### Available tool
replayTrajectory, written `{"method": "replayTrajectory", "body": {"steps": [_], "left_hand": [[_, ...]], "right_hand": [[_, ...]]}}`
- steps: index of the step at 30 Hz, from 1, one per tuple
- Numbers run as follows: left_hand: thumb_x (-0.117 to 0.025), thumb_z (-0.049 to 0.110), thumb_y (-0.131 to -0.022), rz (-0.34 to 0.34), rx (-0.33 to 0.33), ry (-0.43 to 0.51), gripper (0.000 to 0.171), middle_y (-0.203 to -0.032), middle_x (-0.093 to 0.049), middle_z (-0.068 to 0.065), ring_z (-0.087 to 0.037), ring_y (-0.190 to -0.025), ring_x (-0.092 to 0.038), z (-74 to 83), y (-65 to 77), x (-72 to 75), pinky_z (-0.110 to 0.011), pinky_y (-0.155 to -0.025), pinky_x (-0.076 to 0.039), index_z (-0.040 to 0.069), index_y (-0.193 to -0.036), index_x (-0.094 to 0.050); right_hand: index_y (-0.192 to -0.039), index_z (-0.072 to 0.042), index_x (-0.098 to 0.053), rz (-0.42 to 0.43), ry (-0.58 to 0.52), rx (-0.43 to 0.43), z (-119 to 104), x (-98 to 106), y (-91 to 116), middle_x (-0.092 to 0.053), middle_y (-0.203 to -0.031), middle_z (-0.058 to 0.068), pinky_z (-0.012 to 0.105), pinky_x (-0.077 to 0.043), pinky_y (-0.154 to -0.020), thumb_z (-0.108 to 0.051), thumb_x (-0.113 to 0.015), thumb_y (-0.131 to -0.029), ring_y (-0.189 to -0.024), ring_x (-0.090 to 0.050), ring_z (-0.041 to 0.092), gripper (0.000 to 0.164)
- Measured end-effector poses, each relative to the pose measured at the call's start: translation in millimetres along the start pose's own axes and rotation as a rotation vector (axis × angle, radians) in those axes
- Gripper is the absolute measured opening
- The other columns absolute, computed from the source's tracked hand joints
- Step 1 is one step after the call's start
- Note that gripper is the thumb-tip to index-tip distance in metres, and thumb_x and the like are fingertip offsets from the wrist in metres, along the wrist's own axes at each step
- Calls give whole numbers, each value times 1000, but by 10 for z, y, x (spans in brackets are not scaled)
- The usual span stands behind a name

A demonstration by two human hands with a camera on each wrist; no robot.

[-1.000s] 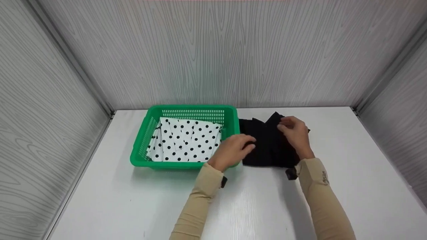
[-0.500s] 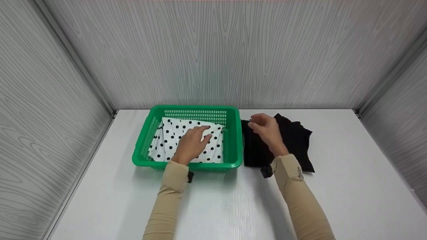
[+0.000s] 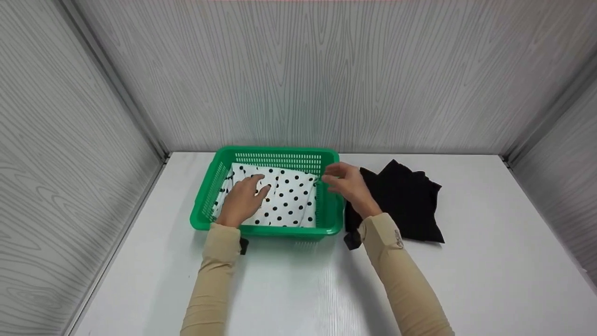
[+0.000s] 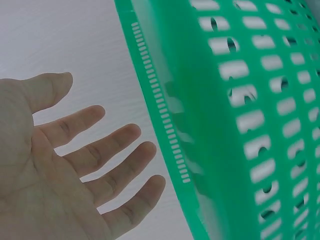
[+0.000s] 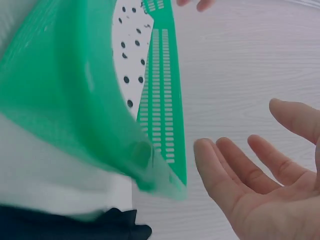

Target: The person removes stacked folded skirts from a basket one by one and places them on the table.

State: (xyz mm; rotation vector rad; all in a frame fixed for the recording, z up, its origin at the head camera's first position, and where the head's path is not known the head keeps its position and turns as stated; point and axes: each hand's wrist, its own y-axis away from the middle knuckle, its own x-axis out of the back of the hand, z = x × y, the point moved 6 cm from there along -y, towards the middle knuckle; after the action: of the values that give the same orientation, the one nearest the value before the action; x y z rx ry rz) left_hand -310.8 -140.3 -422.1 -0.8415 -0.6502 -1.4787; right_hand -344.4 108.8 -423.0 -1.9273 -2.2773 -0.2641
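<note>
A green plastic basket (image 3: 267, 230) stands on the table, with a folded white cloth with black dots (image 3: 287, 198) lying inside it. Above the basket's left part hovers my left hand (image 3: 242, 198), its fingers spread and holding nothing. In the left wrist view the left hand (image 4: 75, 155) is apart from the basket's rim (image 4: 160, 115). My right hand (image 3: 350, 186) is over the basket's right rim with loosely bent fingers and nothing in them; the right wrist view shows this hand (image 5: 265, 185) apart from the basket. A black folded cloth (image 3: 406, 200) lies to the right, partly behind the right forearm.
The white table (image 3: 289, 289) is enclosed by grey wood-grain panels at the back (image 3: 298, 74) and on both sides. The black cloth sits close against the basket's right side.
Both hands have moved left: the left from the basket's right edge to above its left part, the right from the black cloth to the basket's right rim. The black cloth's right part lies spread differently.
</note>
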Motion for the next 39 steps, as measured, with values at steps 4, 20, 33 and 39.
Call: {"method": "replayTrajectory", "body": {"steps": [4,20,33,39], "left_hand": [[-55,23,-106,-4,59,-16,46,-135,-59,-25,-40,-124,-55,-150,-16,49,-55,-102,-45,-2,-145,-52],[-50,24,-107,-22,150,46,54,-149,-44,-30,-43,-139,-41,-552,-90,90,-56,-111,-35,-6,-150,-41],[-50,26,-106,-53,212,81,58,-157,-32,-29,-47,-145,-25,-746,-84,87,-59,-116,-24,-7,-152,-37],[-49,24,-106,-66,200,87,60,-157,-28,-33,-47,-146,-24,-762,-112,80,-57,-118,-21,-11,-152,-32]], "right_hand": [[-136,6,-54,-66,-30,-85,46,-104,-26,-58,-131,21,44,-55,-93,-10,-63,-99,-123,-59,36,41],[-151,-2,-38,-88,-38,-308,205,-415,-45,-46,-146,20,59,-47,-99,-24,-65,-100,-134,-45,41,62],[-157,-2,-29,-84,-63,-381,368,-579,-48,-36,-155,23,68,-38,-103,-28,-66,-99,-141,-35,42,73],[-158,-3,-27,-36,-25,-420,435,-627,-40,-30,-159,21,68,-35,-106,-29,-67,-98,-144,-31,41,77]]}}
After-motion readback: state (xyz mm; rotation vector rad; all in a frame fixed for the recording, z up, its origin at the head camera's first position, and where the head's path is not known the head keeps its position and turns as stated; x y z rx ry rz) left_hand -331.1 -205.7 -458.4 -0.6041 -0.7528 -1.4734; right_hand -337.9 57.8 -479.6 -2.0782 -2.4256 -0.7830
